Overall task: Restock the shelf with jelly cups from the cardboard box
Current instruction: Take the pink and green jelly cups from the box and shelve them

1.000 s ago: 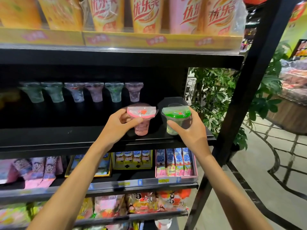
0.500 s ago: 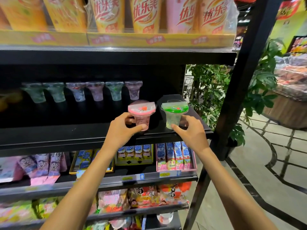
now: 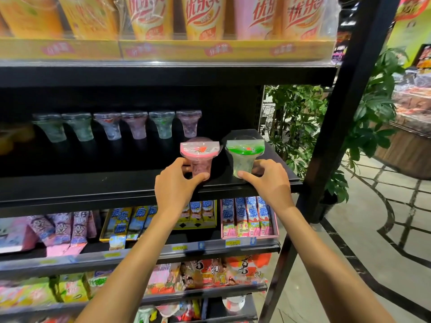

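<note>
Left hand [image 3: 173, 183] grips the pink-lidded clear plastic jelly cup [image 3: 199, 157] and right hand [image 3: 268, 181] the green-lidded one [image 3: 245, 157], both near the black shelf's [image 3: 93, 183] front edge, where a careless release could topple either.

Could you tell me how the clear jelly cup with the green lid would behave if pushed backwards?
The clear green-lidded jelly cup is probably tippy: its rim flares much wider than its narrow base. Pushed low, where the right hand grips it, it should slide on the smooth black shelf. Its thin plastic likely dents if squeezed.
</note>
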